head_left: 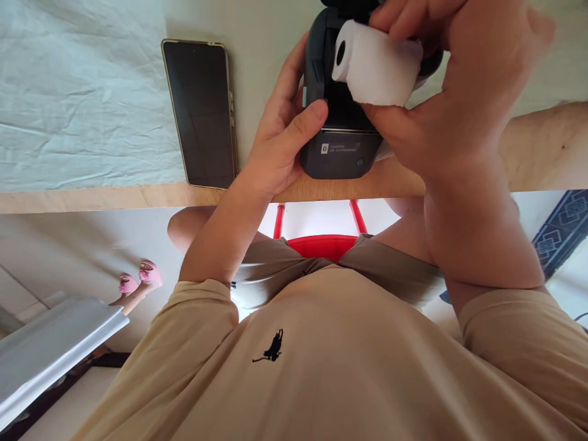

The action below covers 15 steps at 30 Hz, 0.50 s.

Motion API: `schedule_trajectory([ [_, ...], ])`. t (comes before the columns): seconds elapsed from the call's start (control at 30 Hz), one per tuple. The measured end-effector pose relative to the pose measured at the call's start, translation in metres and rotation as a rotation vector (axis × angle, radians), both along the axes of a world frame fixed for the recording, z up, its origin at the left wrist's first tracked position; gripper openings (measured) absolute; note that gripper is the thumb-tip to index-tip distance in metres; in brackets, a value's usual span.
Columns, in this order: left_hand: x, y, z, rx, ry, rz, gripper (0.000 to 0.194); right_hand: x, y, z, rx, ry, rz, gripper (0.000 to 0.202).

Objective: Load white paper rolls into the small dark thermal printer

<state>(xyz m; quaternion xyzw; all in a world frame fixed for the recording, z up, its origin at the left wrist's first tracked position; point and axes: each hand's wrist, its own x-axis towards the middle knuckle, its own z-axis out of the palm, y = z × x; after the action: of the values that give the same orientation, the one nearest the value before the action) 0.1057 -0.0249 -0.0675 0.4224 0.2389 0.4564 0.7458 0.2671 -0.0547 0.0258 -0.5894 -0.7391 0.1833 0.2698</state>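
Note:
A dark portable printer (342,156) with its lid up lies at the table's front edge. My left hand (287,131) grips its left side, with the thumb on the front rim and the fingers behind. In my right hand (427,116) is a white paper roll (379,64), tilted over the printer's open compartment. The roll's dark core hole faces left, and its loose paper edge hangs toward me. The right thumb is under the paper; some right fingers are hidden behind the roll and the hand.
A phone (199,113) lies face up on the pale cloth (87,98), left of the printer. Below the wooden table edge (114,199) are my legs and a red stool (321,246). Another person's feet in pink slippers (149,274) show at lower left.

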Motion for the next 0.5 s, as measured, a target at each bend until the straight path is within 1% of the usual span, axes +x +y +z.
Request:
schedule_trajectory([
  [0.07, 0.001, 0.000, -0.002, -0.008, 0.004, -0.006, 0.062, 0.001, -0.002, -0.003, 0.034, -0.092, 0.032, 0.025],
  [0.17, 0.002, 0.001, -0.004, -0.014, 0.046, -0.030, 0.066, 0.003, -0.002, -0.008, 0.042, -0.126, 0.036, 0.023],
  [0.23, 0.002, 0.001, -0.003, -0.008, 0.058, -0.027, 0.065, 0.006, -0.002, -0.010, 0.065, -0.133, 0.056, 0.022],
  [0.33, 0.002, 0.001, 0.000, -0.017, 0.078, -0.013, 0.059, 0.012, 0.000, -0.015, 0.145, -0.119, 0.099, 0.020],
  [0.5, 0.001, 0.001, 0.002, -0.049, 0.040, 0.011, 0.057, 0.015, -0.004, -0.024, 0.253, -0.094, 0.077, 0.023],
])
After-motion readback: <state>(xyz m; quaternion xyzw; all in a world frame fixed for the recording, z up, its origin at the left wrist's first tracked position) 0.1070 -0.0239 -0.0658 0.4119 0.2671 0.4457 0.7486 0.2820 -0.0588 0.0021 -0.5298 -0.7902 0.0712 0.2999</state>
